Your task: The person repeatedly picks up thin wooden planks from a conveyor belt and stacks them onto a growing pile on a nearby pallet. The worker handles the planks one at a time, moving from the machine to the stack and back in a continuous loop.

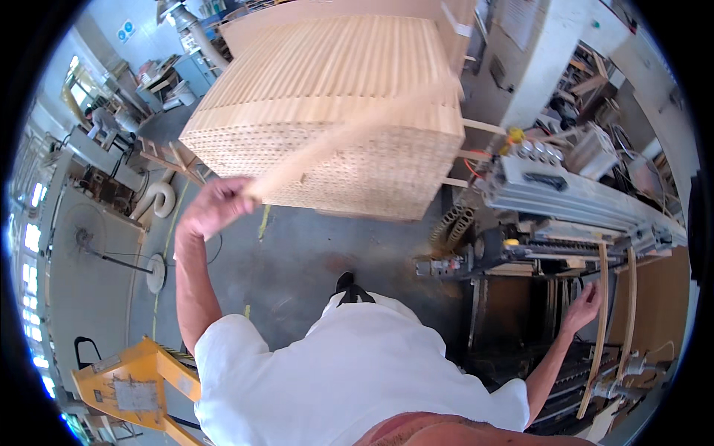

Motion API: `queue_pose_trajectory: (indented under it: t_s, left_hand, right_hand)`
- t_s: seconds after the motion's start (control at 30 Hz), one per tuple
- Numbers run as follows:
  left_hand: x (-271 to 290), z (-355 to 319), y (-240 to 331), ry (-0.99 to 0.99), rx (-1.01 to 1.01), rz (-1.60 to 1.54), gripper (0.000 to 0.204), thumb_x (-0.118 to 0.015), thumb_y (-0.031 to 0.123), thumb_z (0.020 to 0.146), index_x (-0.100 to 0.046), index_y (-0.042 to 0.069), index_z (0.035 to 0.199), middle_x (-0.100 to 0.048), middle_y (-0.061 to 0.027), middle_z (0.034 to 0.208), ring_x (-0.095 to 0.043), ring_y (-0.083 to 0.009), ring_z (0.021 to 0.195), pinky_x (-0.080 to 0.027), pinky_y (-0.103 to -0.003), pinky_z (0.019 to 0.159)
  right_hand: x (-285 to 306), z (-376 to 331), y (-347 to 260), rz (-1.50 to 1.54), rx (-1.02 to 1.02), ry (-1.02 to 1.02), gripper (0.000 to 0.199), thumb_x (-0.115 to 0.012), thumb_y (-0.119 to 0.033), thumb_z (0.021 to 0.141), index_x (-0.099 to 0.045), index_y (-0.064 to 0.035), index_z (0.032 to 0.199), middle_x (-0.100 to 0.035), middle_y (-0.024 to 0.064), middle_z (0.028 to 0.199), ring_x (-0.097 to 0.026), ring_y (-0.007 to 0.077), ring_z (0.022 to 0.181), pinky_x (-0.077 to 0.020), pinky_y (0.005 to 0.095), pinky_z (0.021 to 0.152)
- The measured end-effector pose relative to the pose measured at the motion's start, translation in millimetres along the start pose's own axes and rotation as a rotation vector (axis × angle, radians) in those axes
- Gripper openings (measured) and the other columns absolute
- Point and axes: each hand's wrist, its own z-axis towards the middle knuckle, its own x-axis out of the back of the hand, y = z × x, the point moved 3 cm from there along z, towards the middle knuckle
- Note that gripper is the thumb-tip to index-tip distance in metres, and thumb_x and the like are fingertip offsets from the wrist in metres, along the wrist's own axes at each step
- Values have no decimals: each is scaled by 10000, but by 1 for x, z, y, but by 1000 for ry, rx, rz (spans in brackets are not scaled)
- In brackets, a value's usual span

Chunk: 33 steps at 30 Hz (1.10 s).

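Note:
My left hand (pixel 217 206) is closed around one end of a pale wooden strip (pixel 327 145). The strip is smeared by motion and slants up to the right, in front of and above a big stack of wooden strips (pixel 327 59). Over at the right, my right hand (pixel 582 306) is beside a machine, its fingers loosely apart with nothing visible in them. Just past those fingers stands a long wooden strip (pixel 596 334), and a second wooden strip (pixel 629 312) lies further right. Whether my fingertips touch the nearer one I cannot tell.
A metal machine with a long rail (pixel 558 193) runs along the right side. A yellow metal frame (pixel 137 390) stands at the lower left, and a fan on a round base (pixel 155 273) at the left. Behind the stack is a cardboard sheet (pixel 297 18).

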Motion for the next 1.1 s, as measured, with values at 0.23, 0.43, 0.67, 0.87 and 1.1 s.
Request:
queue_pose_trajectory:
  t_s: [0.23, 0.43, 0.67, 0.87, 1.1]
  left_hand:
    - [214, 107, -32, 498, 19, 211, 472, -624, 406, 920, -679, -27, 1101, -680, -51, 873, -587, -129, 726, -483, -287, 678]
    - [374, 253, -110, 751, 77, 681, 573, -638, 465, 832, -702, -91, 958, -718, -217, 853, -707, -317, 796, -536, -393, 755]
    - [431, 383, -185, 565, 277, 944, 647, -578, 493, 821, -671, -98, 1067, -649, -305, 1103, -625, -393, 1105, -486, -434, 965]
    - [448, 417, -214, 596, 253, 833, 690, -537, 520, 833, -662, -116, 1069, -637, -313, 1128, -615, -382, 1134, -465, -419, 992]
    - [436, 466, -238, 469, 83, 714, 731, -525, 535, 836, -632, -141, 1092, -632, -332, 1128, -596, -416, 1149, -453, -439, 994]
  right_hand:
    - [-133, -173, -170, 371, 58, -425, 203, -616, -27, 928, -647, 38, 1118, -655, 134, 1097, -627, 216, 988, -503, 343, 893]
    - [-229, -347, -200, 3, 116, -1012, 136, -630, -45, 847, -689, -28, 968, -685, 173, 864, -660, 351, 811, -525, 371, 734]
    - [-207, -502, -167, -216, -100, -1084, 195, -709, -194, 781, -640, -15, 745, -679, 177, 776, -679, 346, 758, -545, 412, 680]
    - [-156, -613, -43, -10, -976, -1194, 183, -640, -211, 867, -690, -35, 881, -668, 157, 743, -646, 299, 569, -522, 400, 483]
    - [-127, -677, -41, 201, -1206, -904, 295, -449, -360, 951, -583, -142, 1098, -596, 77, 801, -611, 264, 671, -432, 430, 419]
